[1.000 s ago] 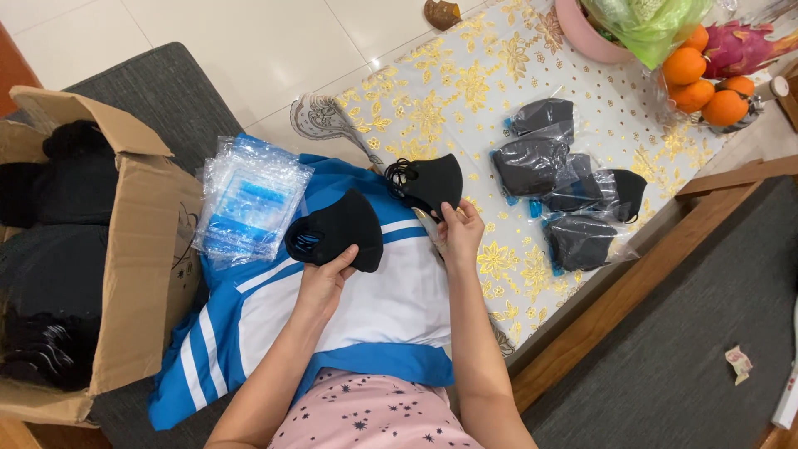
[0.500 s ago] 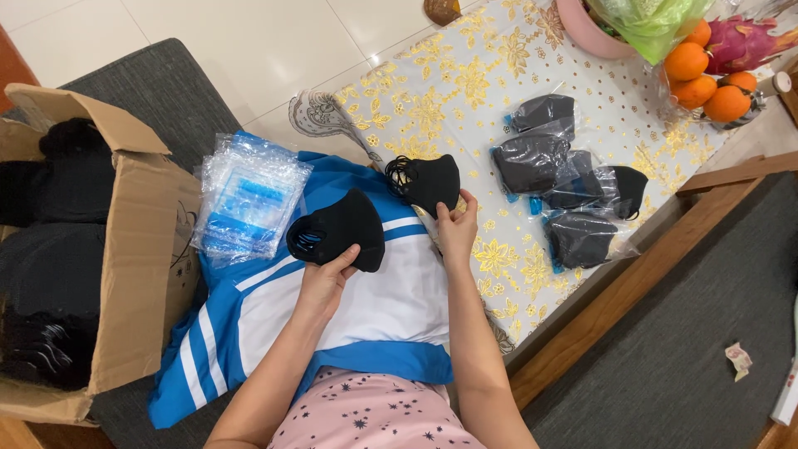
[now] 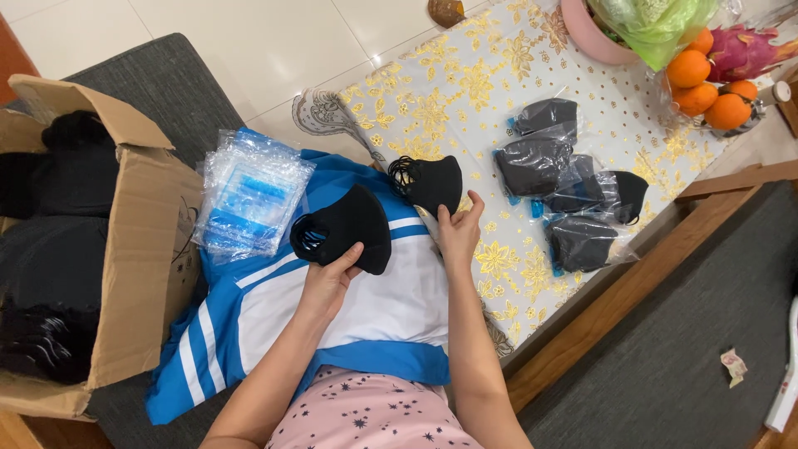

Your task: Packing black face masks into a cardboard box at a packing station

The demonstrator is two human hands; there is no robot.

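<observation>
The jacket (image 3: 332, 308) lies across the person's lap, and all else sits around it. On it rest two masks (image 3: 345, 229) (image 3: 431, 181) and, at its upper left, a stack of empty bags (image 3: 249, 199). Left of it stands a box (image 3: 133, 249). Right of it, on the table (image 3: 465, 83), lie packed masks (image 3: 565, 183), with fruit (image 3: 706, 83) behind them.

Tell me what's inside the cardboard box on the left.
The cardboard box holds heaps of black fabric items, likely more masks. What lies beneath them, and the box floor, is covered.
</observation>
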